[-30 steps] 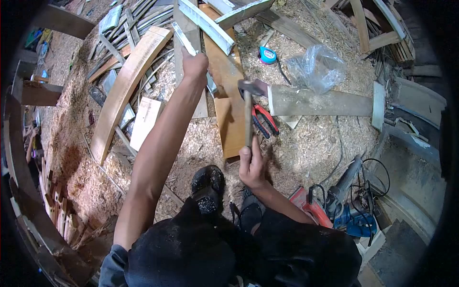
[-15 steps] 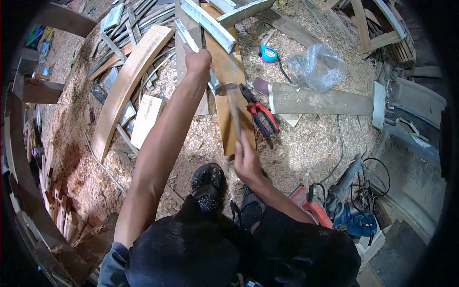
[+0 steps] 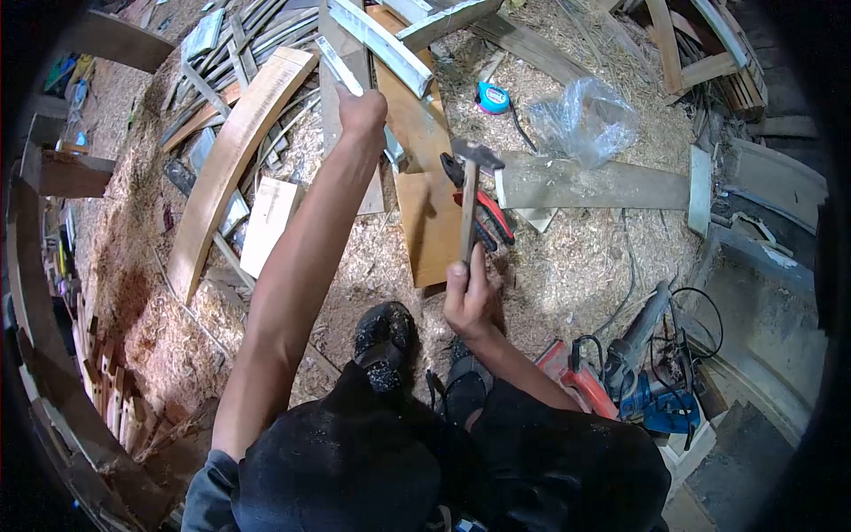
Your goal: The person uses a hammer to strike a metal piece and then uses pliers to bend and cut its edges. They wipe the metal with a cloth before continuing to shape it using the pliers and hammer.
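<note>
My left hand [image 3: 362,113] is closed around a narrow strip of wood with white paint [image 3: 339,66]. The strip's lower end rests on or just above an orange-brown board [image 3: 434,235] on the floor. In my right hand [image 3: 470,300] is a hammer [image 3: 469,208], gripped by its wooden handle with the head upward. The hammer hides part of the red-handled pliers [image 3: 493,218] lying beside the board. A larger white-painted frame piece [image 3: 381,46] lies just beyond my left hand.
A blue tape measure [image 3: 493,98], a clear plastic bag [image 3: 589,124] and a grey plank [image 3: 603,183] lie to the right. Curved timber [image 3: 232,164] and a pale block [image 3: 270,222] are on the left. Corded power tools [image 3: 651,403] sit at lower right, amid wood shavings.
The hammer has come up and to the right, away from the strip's lower end; its head now shows clearly. My left hand stays almost where it was, still holding the strip.
</note>
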Demonstrator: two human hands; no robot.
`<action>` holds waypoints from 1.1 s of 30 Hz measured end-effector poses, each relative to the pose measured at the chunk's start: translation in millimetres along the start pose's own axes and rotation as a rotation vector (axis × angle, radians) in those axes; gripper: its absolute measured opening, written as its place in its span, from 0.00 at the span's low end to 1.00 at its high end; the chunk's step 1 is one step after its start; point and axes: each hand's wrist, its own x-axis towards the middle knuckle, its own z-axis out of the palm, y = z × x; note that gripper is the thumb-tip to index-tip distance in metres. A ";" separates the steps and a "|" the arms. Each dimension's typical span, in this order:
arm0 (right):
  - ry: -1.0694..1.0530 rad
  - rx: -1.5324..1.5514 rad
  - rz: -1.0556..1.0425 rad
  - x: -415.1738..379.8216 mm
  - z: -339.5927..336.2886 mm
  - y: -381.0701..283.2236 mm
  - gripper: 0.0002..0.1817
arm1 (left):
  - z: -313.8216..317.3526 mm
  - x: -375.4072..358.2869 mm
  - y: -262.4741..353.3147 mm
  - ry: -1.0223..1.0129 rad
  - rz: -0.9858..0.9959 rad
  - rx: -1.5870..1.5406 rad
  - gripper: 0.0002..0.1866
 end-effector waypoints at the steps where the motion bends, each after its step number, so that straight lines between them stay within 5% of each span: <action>1: -0.076 -0.035 -0.002 3.0 1.1 0.6 0.26 | -0.3 -1.7 2.0 -0.025 -0.036 0.016 0.31; 3: -0.227 -0.101 -0.009 15.7 3.7 4.1 0.27 | -5.2 -2.3 5.2 -0.074 -0.103 0.051 0.37; 6: -0.068 -0.075 -0.103 13.5 3.1 1.0 0.27 | -7.0 -0.3 5.2 -0.094 -0.145 0.034 0.36; 8: 0.033 -0.076 -0.209 12.8 6.4 0.7 0.27 | -4.6 -4.0 3.7 -0.024 -0.034 0.004 0.26; 11: -0.142 -0.049 -0.183 29.6 5.0 6.3 0.27 | -3.0 -2.1 1.3 -0.004 -0.059 -0.010 0.22; 12: -0.206 -0.088 -0.003 28.1 -5.6 -7.0 0.27 | -3.4 -3.4 8.0 -0.011 -0.097 -0.004 0.22; 15: -0.031 0.172 0.034 15.5 2.9 2.9 0.27 | -7.7 -19.4 23.9 -0.035 -0.102 0.013 0.25; 19: -0.161 0.559 0.494 13.0 -11.1 -24.1 0.23 | -24.0 -40.9 19.1 -0.043 -0.110 -0.222 0.26; 23: -0.233 0.571 0.474 11.7 -20.5 -38.9 0.25 | -29.9 -48.4 2.2 -0.008 -0.035 -0.228 0.26; 28: -0.046 0.682 0.401 10.0 -22.8 -45.5 0.29 | -21.5 -54.9 8.0 0.102 -0.017 -0.240 0.23; 33: -0.228 0.595 0.415 20.5 -33.7 -51.9 0.29 | -6.7 -52.1 12.1 0.182 0.064 -0.161 0.19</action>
